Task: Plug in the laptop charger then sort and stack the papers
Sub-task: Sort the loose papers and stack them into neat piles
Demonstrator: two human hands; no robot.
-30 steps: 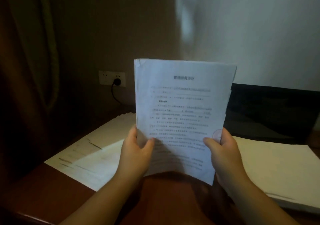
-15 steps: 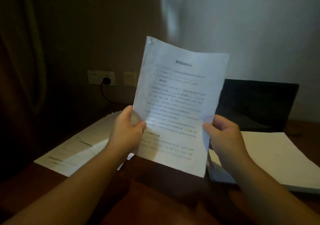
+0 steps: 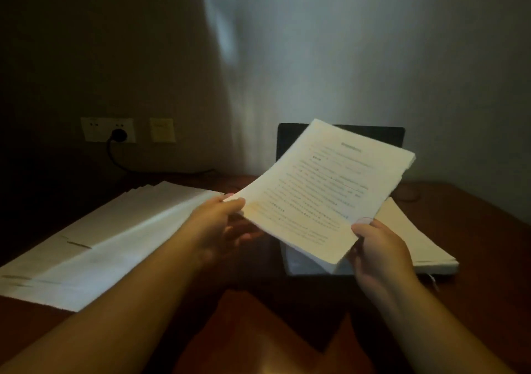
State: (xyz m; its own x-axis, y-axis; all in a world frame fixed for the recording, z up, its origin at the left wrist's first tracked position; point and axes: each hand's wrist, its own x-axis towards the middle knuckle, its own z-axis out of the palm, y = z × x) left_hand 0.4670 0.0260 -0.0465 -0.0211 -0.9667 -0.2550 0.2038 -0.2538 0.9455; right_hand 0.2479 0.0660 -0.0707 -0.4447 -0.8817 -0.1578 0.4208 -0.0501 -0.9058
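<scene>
While the black plug [image 3: 118, 135] sits in the wall socket [image 3: 108, 129], the person holds a sheaf of printed papers [image 3: 321, 192] tilted above the wooden desk [image 3: 474, 224]. Left hand [image 3: 221, 224] pinches its near-left corner, right hand [image 3: 382, 247] grips the near-right corner. White stacks lie on each side.

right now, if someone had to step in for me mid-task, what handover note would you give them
Left hand: pinches the left corner of the held sheaf.
Right hand: grips its near right corner. The sheaf is tilted, above the desk, in front of the laptop.
Papers: a fanned spread lies on the left of the desk, a squared stack on the right.
Done: the charger plug sits in the wall outlet.
Left: set the sheaf down on a pile, probably the right stack, then gather the left spread.
</scene>
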